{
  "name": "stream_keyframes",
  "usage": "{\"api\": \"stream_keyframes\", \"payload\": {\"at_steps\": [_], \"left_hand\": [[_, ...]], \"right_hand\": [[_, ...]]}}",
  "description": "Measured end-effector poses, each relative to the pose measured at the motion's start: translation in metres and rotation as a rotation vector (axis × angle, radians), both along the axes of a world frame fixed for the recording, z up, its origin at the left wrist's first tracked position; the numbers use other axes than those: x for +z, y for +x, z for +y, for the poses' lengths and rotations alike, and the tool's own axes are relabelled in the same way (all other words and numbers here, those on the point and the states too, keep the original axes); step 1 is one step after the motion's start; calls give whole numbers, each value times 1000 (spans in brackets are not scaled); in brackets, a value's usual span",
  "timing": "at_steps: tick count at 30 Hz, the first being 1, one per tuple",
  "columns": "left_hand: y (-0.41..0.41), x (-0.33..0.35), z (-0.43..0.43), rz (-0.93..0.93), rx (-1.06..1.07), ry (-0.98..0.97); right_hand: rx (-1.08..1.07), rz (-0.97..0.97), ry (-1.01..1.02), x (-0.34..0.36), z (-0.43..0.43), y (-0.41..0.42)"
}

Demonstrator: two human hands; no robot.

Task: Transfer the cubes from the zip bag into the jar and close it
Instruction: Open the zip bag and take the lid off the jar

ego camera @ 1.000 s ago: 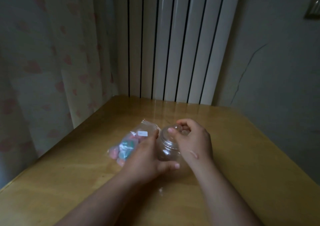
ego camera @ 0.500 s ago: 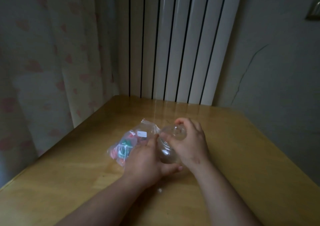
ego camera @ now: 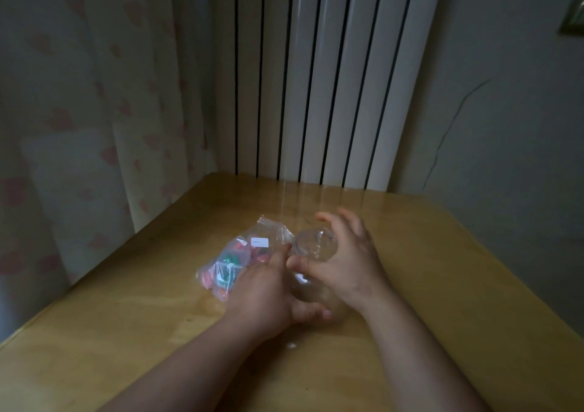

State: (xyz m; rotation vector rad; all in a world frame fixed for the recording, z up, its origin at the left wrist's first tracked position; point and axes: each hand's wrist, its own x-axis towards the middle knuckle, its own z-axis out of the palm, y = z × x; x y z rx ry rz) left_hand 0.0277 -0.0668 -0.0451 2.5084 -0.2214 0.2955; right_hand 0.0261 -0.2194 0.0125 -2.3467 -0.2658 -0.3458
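1. Far left of the jar (ego camera: 313, 244), a pale curtain (ego camera: 94, 127) with pink shapes hangs beside the counter (ego camera: 442, 285).
2. Just left of the jar, a clear zip bag (ego camera: 268, 230) lies flat on the counter. The cubes (ego camera: 229, 258), pink, red and green, are inside it. A small white label (ego camera: 259, 242) sits on the part of the bag nearest the jar. The bag's right end reaches the jar, but I cannot tell whether they touch.
3. The left hand (ego camera: 265, 294) comes in from the jar's left and lower side and is clamped on the jar's body. Its fingers are wrapped round the far side and its thumb lies across the near side, low down. The hand covers the near right part of the bag.
4. The jar is clear and stands between the two hands, near the middle of the counter. It looks tilted a little away from the person. No cubes show inside it. The light is dim, so I cannot tell whether its lid is seated or loose.
5. The right hand (ego camera: 350, 263) comes from the jar's right and grips the jar's top. Its fingers arch over the top and its thumb presses the near side.
6. Behind the jar stands a white ribbed radiator (ego camera: 316, 80).
7. Right of the jar, beyond the counter's edge, is a grey wall (ego camera: 505, 143) with a thin crack (ego camera: 448, 133).
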Motion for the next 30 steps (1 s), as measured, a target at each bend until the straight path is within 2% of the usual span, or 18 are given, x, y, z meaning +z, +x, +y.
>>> {"api": "stream_keyframes", "payload": {"at_steps": [3,6,9,10,14,17,21,25,28,30], "left_hand": [[1,-1,1,0,2,-4],[-1,-1,1,-10,8,-20],[-1,0,1,-15,-3,-14],[-1,0,1,-13,1,-11],[-2,0,0,-16,16,-19],[-1,0,0,-14,12,-13],[1,-1,1,-21,11,-25],[2,-3,2,-12,8,-26],[2,-4,2,-21,8,-31],[2,-4,1,-27,3,-17]], "right_hand": [[-99,-37,7,1,4,-3],[10,12,82,2,0,-6],[-132,-39,-89,0,3,-9],[-157,-42,-75,0,4,-10],[12,29,119,-2,1,-11],[-97,-36,49,-1,0,-12],[41,33,130,1,1,-15],[-140,-23,-17,1,4,-14],[-17,22,123,-1,4,-15],[-43,-5,54,-1,4,-14]]}}
